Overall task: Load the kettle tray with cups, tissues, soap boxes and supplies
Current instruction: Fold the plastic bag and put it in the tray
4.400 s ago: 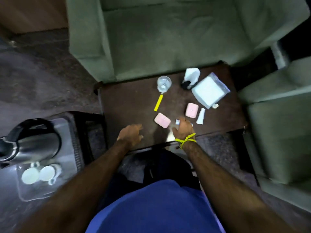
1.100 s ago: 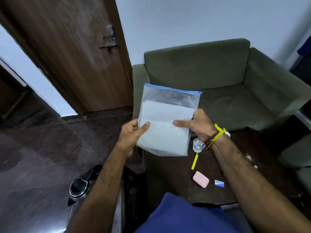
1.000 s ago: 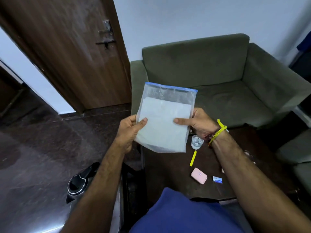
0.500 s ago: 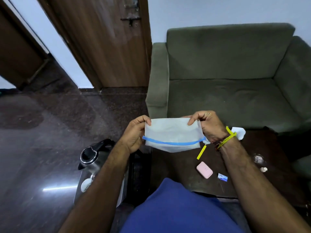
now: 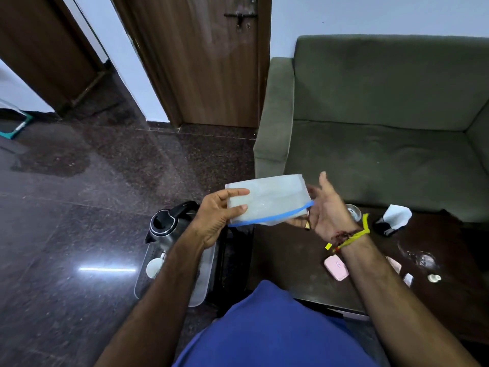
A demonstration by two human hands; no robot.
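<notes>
Green sofa [image 5: 383, 123] against pale wall [image 5: 370, 14], its left armrest just beside a brown wooden door [image 5: 209, 62] with a dark metal latch [image 5: 240, 18] near the top. Second dark wooden door frame [image 5: 47, 54] at far left. Dark speckled polished floor [image 5: 79, 207] with a bright light reflection streak. Teal-edged object [image 5: 13, 125] at left edge, partly cut off. Dark wooden low table [image 5: 291, 260] in front of sofa, wet patch on its right side.
</notes>
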